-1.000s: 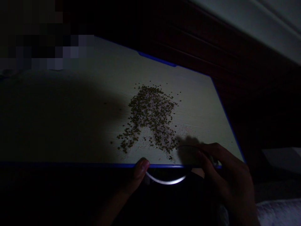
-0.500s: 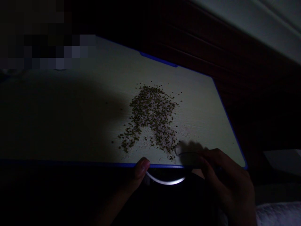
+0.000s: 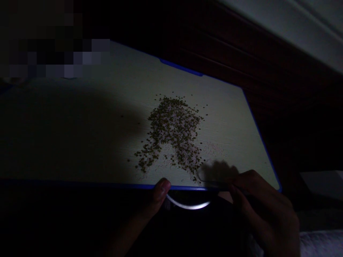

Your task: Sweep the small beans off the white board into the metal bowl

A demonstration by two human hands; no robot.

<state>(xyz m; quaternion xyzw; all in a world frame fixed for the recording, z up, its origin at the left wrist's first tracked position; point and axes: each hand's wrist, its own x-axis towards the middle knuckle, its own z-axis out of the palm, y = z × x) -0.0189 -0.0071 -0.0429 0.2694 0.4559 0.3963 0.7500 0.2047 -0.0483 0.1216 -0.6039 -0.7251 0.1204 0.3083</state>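
A heap of small greenish grains (image 3: 173, 134) mixed with pale ones lies on a white tabletop with a blue edge (image 3: 80, 107). My left hand (image 3: 158, 194) is below the front edge. Only its thumb shows, pressed on the rim of a round dish (image 3: 187, 206) held just under the edge. My right hand (image 3: 264, 207) rests at the front right of the tabletop, close to the heap's lower right. Its fingers are curled together as in a pinch around a thin thing that I cannot make out. Its shadow falls on the tabletop beside the grains.
The room is very dark, and the left half of the tabletop lies in shadow. A dark wooden panel (image 3: 254, 71) runs behind the table, with a pale wall strip (image 3: 294, 25) above it. Light fabric (image 3: 321, 242) shows at the lower right.
My right hand has drawn slightly down and to the right along the front edge, and its shadow has shifted with it. The left thumb and the dish stay put.
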